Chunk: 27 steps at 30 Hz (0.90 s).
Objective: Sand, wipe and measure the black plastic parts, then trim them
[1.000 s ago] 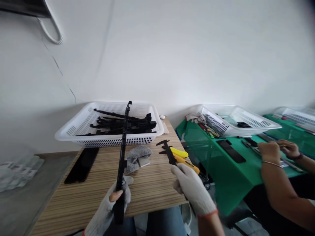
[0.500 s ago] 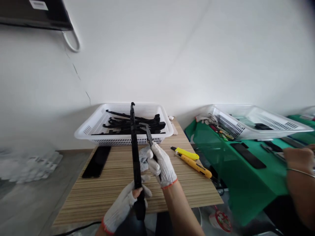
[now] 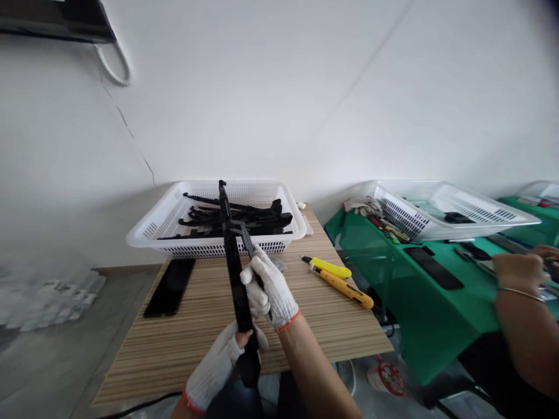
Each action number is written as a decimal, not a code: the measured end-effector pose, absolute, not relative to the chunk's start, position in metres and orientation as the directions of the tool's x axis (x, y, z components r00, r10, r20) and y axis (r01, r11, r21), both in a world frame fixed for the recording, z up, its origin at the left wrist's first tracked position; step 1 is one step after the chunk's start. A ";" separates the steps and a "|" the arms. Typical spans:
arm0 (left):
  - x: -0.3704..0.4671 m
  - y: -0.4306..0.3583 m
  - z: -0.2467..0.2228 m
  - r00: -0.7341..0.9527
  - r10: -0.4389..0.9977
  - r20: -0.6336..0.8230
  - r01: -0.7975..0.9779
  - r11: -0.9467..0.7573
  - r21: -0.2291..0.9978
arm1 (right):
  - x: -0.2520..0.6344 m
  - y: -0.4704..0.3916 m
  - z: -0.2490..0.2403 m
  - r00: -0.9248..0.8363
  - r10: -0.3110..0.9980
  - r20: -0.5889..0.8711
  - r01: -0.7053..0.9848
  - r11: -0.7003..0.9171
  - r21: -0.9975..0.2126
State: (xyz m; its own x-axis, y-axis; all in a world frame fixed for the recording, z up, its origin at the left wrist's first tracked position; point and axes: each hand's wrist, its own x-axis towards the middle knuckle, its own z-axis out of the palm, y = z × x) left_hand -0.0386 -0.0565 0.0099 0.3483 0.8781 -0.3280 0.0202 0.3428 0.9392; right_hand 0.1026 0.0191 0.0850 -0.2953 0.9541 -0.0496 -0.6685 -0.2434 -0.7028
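My left hand point(image 3: 218, 364), in a white work glove with the thumb tip bare, is closed round the lower end of a long black plastic strip point(image 3: 236, 276). The strip tilts upward, its hooked far end in front of the white basket. In my right hand point(image 3: 273, 288), gloved too, is a grey caliper point(image 3: 245, 237). Its jaws are at the strip's upper part; whether they touch it I cannot tell. The white basket point(image 3: 142, 237) behind holds several similar black strips point(image 3: 271, 220).
On the wooden table point(image 3: 174, 361) lie a black phone point(image 3: 169, 288), a yellow utility knife point(image 3: 327, 267) and an orange-yellow tool point(image 3: 347, 289). To the right, a green-covered table point(image 3: 437, 314) bears another white basket point(image 3: 441, 230); a co-worker's arm point(image 3: 524, 314) reaches over it.
My right hand has moved left with the caliper, bringing its jaws up to the strip. The strip's far end has tilted slightly left. The whole view has shifted a little.
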 end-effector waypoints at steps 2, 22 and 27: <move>-0.038 -0.056 0.014 0.324 0.892 -0.316 0.048 0.318 0.947 | 0.101 0.020 0.085 -0.279 0.960 -0.031 -0.683 -0.221 -0.696; -0.034 -0.051 0.029 0.262 0.917 -0.301 0.144 0.271 0.952 | 0.089 0.030 0.083 -0.198 0.970 -0.143 -0.561 -0.232 -0.795; -0.033 -0.050 0.032 0.233 0.924 -0.303 0.148 0.275 0.950 | 0.086 0.027 0.088 -0.165 0.964 -0.207 -0.530 -0.264 -0.806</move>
